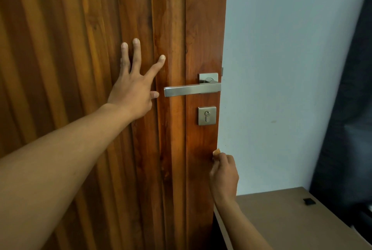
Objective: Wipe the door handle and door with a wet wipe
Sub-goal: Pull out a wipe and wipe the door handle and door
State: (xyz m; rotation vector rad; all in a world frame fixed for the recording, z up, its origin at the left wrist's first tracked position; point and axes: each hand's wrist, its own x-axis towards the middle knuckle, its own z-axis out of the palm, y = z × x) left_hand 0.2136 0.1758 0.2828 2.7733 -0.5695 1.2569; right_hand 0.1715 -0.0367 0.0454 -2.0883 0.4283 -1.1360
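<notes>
The left hand lies flat on the brown door with its fingers spread wide and holding nothing, and I think it is there to stop the door from swinging. Lower down, the right hand has its fingers curled tight round a small wad that looks like the wet wipe, pressed to the door's edge below the keyhole plate. The shiny door handle is higher up, and no hand is on it.
</notes>
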